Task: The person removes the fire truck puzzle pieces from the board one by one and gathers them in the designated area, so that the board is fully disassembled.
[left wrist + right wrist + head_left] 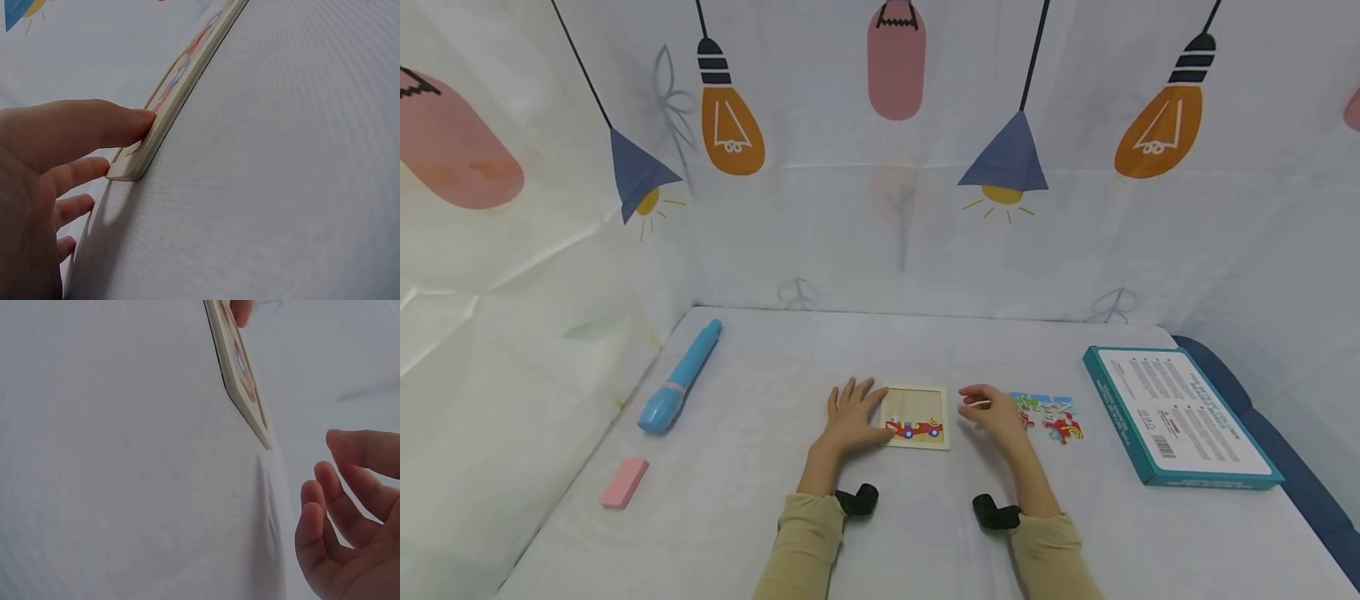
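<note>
A: Starting at the left of your worktop [722, 533], a blue wand-shaped object [688, 375] with a pink band lies slanted along the left edge, its thin end towards the far left corner.

B: Nearer you on that same edge, a pink block [624, 483]!

A: Now the middle, well in from both side edges: here's your wooden frame [947, 417], flat, with a red vehicle picture [913, 429] across its near part and bare wood beyond.

B: And your left hand [848, 419] is on it! Fingers spread and relaxed, not clenched; your thumb rests on the rim, your forefinger is at the far left corner.

A: Right of the frame, just apart from it, your right hand [996, 417]: fingers bent loosely, thumb clear of them, nothing in their grasp.

B: Just beyond that hand, towards the right edge, colourful loose puzzle pieces [1060, 406] lie bunched together, the left ones partly hidden by your hand.

A: And finally, along your right edge, near the far right corner, a teal box [1195, 417], its white printed face up!
</note>
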`<state>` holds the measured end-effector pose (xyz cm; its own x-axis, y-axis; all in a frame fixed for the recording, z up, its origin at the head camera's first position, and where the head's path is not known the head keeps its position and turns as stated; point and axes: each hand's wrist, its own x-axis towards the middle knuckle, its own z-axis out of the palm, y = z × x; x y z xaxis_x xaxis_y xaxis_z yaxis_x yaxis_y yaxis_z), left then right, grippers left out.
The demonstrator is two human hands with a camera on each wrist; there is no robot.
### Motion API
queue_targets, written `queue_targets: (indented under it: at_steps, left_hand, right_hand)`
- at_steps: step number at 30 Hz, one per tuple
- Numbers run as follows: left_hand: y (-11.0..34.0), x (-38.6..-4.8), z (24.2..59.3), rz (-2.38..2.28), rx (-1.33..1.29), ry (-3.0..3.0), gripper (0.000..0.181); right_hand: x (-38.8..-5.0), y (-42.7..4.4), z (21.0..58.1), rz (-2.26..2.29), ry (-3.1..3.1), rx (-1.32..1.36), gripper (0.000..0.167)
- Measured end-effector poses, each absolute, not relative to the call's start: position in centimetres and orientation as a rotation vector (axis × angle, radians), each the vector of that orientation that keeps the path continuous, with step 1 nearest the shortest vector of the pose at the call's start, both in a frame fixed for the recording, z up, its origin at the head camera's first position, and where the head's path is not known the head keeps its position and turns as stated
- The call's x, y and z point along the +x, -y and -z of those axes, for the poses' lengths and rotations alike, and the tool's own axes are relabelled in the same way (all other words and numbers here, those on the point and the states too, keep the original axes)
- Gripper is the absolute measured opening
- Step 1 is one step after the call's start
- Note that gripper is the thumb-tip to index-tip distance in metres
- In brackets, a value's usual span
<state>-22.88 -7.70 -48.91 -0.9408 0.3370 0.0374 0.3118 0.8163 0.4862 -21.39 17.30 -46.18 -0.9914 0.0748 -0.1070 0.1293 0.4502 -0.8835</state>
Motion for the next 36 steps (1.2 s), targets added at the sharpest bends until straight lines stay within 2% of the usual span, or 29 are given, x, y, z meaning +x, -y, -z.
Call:
queue_targets:
  at_steps: [11, 23, 30, 36]
  left_hand:
    - [7.7, -23.0, 48.9, -0.802, 0.532, -2.934, 0.067]
    - [7.2, -22.9, 48.8, -0.904, 0.774, -2.816, 0.031]
    - [7.1, -22.8, 48.9, -0.886, 0.755, -2.799, 0.028]
    - [7.0, -22.7, 48.8, -0.903, 0.725, -2.790, 0.028]
  right_hand:
    - [-21.2, -15.5, 46.5, 1.454, -2.631, 0.001, 0.025]
    - [-21.1, -14.5, 46.6, 1.140, -2.707, -0.208, 0.032]
    - [-20.9, -14.3, 46.3, 1.074, -2.710, -0.234, 0.030]
    - [-20.6, -14.4, 46.0, 1.191, -2.697, -0.336, 0.031]
